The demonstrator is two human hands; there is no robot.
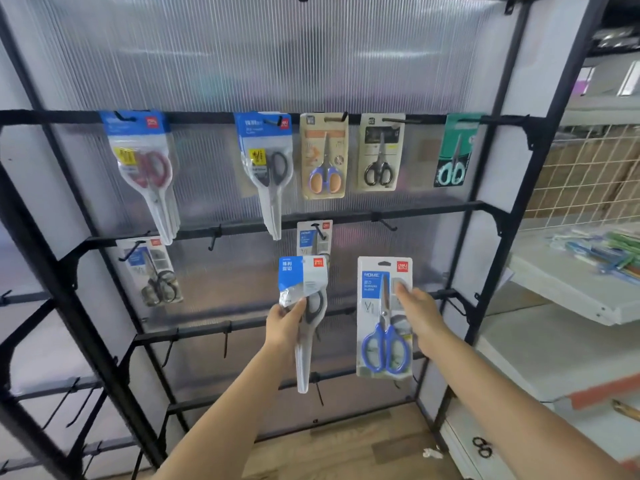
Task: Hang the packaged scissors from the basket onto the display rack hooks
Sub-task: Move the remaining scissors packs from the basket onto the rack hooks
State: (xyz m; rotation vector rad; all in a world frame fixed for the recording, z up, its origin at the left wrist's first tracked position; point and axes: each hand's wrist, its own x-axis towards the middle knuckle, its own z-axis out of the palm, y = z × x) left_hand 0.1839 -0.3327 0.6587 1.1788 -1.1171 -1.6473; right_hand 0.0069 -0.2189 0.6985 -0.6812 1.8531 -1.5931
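My left hand (285,322) grips a blue-and-grey pack of black-handled scissors (304,306), held upright in front of the rack's second rail. My right hand (417,311) holds a white card pack of blue-handled scissors (384,317) by its right edge, thumb on the front. Both packs hang in the air below the second rail (433,206), off any hook. A free hook (388,225) sticks out of that rail above the right pack. Several packs hang on the top rail (207,116); two more hang on the second rail (152,268), (314,237). No basket is in view.
The black metal rack has lower rails with bare hooks (225,341), (317,391). To the right stand white shelves (571,296) with small goods and a wire grid panel (588,174). Wooden floor shows below the rack.
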